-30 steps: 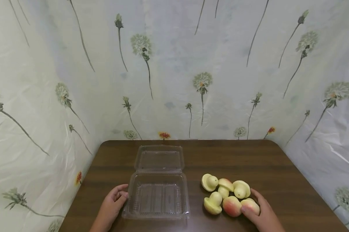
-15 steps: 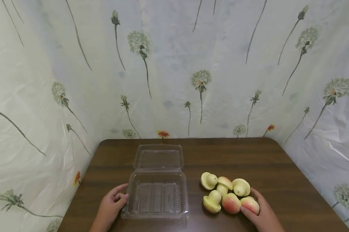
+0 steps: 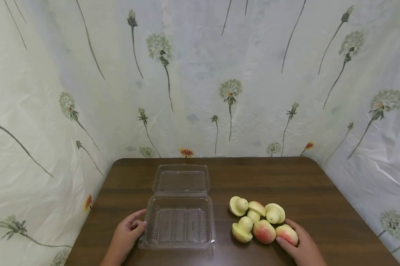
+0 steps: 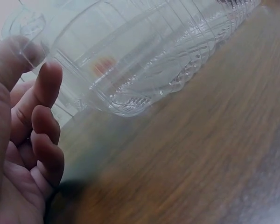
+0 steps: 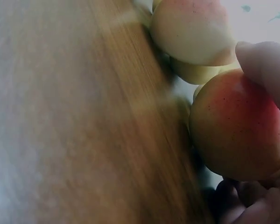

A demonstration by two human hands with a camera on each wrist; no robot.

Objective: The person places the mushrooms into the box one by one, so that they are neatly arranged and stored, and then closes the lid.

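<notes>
On the brown bench (image 3: pixel 286 177), near its front edge, my left hand (image 3: pixel 126 236) rests against the left wall of an open clear clamshell box (image 3: pixel 178 225), fingers loosely curled, its grip seemingly around nothing. My right hand (image 3: pixel 303 247) grasps the rightmost reddish peach (image 3: pixel 286 234) in a cluster of pale toy mushrooms (image 3: pixel 241 231) lying just right of the box.
</notes>
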